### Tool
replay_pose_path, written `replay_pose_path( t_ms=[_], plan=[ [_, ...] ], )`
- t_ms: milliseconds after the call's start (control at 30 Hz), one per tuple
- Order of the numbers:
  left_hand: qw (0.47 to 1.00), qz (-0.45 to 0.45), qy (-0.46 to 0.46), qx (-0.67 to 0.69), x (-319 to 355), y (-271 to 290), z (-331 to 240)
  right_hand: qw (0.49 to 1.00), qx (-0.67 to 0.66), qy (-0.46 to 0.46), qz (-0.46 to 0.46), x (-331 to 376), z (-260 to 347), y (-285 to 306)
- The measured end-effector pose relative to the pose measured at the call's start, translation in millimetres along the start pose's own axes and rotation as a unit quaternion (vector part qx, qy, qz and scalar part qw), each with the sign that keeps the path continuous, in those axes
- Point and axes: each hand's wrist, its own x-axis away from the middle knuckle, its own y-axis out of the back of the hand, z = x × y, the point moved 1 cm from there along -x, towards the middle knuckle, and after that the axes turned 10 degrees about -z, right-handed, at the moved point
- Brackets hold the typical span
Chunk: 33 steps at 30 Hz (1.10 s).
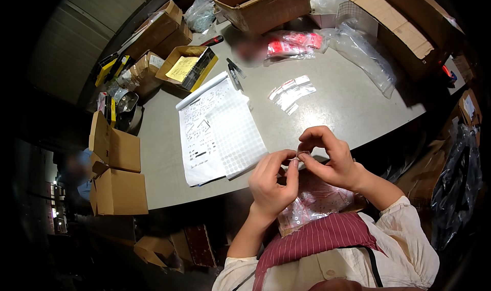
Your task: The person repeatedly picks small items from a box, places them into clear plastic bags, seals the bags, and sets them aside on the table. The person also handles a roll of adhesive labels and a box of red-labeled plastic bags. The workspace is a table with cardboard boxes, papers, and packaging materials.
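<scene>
My left hand (273, 183) and my right hand (332, 160) meet over the table's near edge, thumbs and forefingers pinched together. What sits between the fingertips is tiny and pale; its kind cannot be made out. Below the hands, close to my body, lies a clear plastic bag (319, 201) with red marks and small ring-shaped pieces in it. Just left of my left hand, a sheet of round pale stickers (236, 142) overlaps printed papers (197, 132). Farther off, several small clear zip bags (291, 91) are fanned out on the grey table (337, 104).
Red-printed plastic packets (294, 43) and a long clear bag (363, 58) lie at the back. Cardboard boxes (261, 9) line the far edge. Black markers (235, 71) lie near a box with yellow paper (186, 68). An open carton (120, 163) stands left.
</scene>
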Motion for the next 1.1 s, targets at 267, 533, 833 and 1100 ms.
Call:
replay_pose_path(
  t_ms=[267,533,833,1100],
  plan=[
    [0.992,-0.013,-0.086,-0.086,3.6,-3.7,7.2,0.989,0.092,0.117,-0.006,0.4,-2.5,-3.0],
    [0.997,-0.021,-0.027,-0.076,3.3,-5.1,4.7,0.99,0.094,0.1,-0.023,-0.3,-0.1,-6.8],
    [0.998,-0.036,0.037,-0.025,7.7,-4.8,10.2,0.998,0.031,-0.042,0.04,-1.5,-1.7,-3.7],
    [0.993,-0.036,0.108,0.02,8.8,-4.2,3.3,0.994,-0.004,-0.099,0.046,0.3,-7.3,-3.9]
  ],
)
